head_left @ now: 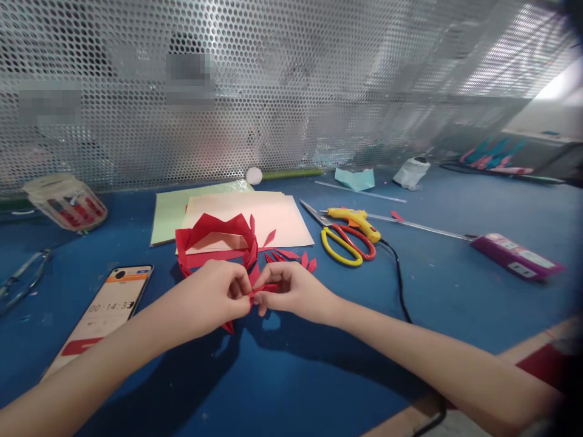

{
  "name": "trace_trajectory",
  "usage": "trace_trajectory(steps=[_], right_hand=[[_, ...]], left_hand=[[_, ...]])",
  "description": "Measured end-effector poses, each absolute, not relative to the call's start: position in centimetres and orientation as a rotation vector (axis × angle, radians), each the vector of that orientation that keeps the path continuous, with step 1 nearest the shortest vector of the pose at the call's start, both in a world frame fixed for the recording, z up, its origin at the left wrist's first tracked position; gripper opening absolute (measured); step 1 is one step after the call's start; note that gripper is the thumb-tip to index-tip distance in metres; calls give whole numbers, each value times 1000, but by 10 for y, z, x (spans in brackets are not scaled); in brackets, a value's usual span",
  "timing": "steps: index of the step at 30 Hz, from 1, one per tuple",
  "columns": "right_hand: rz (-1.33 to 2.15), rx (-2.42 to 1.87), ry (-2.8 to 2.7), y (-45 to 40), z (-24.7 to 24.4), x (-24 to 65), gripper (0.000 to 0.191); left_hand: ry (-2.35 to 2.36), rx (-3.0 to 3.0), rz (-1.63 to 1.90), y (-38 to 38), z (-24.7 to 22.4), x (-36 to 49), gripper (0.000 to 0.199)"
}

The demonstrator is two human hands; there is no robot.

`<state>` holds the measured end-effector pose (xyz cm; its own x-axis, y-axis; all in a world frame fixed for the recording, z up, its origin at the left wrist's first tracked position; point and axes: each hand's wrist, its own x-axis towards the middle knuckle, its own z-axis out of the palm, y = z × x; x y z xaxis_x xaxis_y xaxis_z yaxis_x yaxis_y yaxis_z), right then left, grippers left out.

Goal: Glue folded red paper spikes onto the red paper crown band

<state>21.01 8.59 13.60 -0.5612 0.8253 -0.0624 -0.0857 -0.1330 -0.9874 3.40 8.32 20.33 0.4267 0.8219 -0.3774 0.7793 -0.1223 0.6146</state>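
Observation:
A red paper crown with a zigzag upper edge stands on the blue table. My left hand is closed in front of it, thumb and fingers pinching a folded red paper piece. Meeting it fingertip to fingertip, my right hand pinches the same piece from the other side. Whether this piece is joined to the crown is hidden by my hands. Several loose pointed red paper pieces lie just behind my right hand, and one single petal shape rests on the pale sheets.
Pale pink sheets and a green sheet lie behind the crown. To the right are scissors, a yellow glue gun with a black cord, and a purple box. A phone and a clear jar are left.

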Motion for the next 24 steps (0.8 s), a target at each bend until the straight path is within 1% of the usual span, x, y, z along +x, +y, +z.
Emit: trace_trajectory(steps=[4,14,19,24], right_hand=[[1773,-901,-1464,88,138,211,30],[1753,-897,-1408,93,134,215,29],[1734,-885,-1495,93,134,216,26],[1770,-857,-1488,91,138,216,26]], left_hand=[[1375,2003,55,82,203,36,16],[1414,2145,-13,78,204,39,32],[1514,2164,-62,72,209,43,25],[1515,2116,-55,70,210,44,20]])
